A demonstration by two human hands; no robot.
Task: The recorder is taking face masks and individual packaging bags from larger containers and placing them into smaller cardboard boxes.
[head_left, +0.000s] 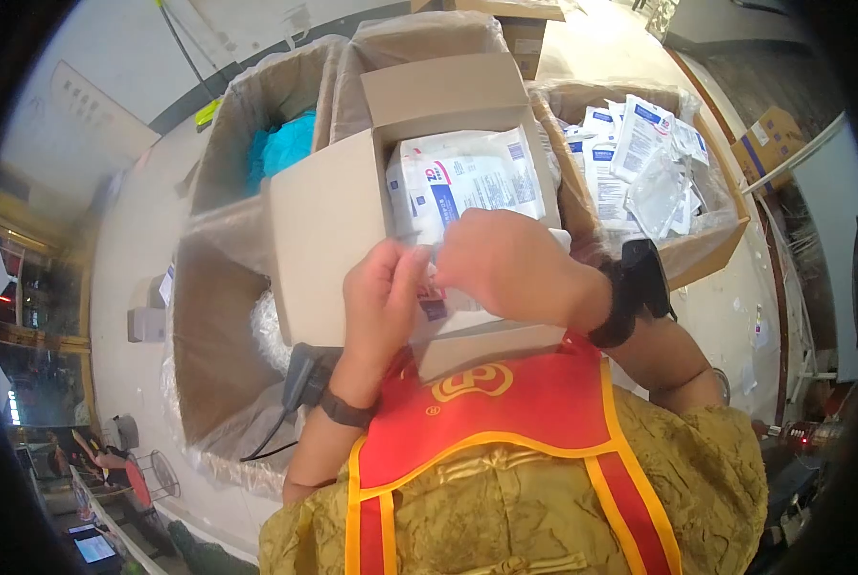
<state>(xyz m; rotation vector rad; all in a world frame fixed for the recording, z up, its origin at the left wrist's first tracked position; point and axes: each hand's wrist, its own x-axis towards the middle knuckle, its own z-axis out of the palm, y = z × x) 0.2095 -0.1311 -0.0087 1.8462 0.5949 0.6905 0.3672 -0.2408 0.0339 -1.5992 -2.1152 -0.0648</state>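
An open cardboard box [319, 244] stands in front of me with white printed packets [481, 187] lying flat inside. Over its near half my two hands meet, almost touching. My left hand [383, 299] is closed, thumb and fingers pinched at the edge of a white packet [435, 309]. My right hand [510, 264] is curled with its knuckles up and closes on the same packet close to the left fingertips. Most of that packet is hidden behind my hands, so I cannot tell whether it is torn.
Right of the box, a lined carton [716, 251] holds a heap of white packets [630, 158]. At left, a lined carton [228, 129] contains teal items [290, 144]. Nearer, another lined carton [204, 307] has clear plastic [271, 331] inside. A dark device [299, 379] with a cable sits beside my left wrist.
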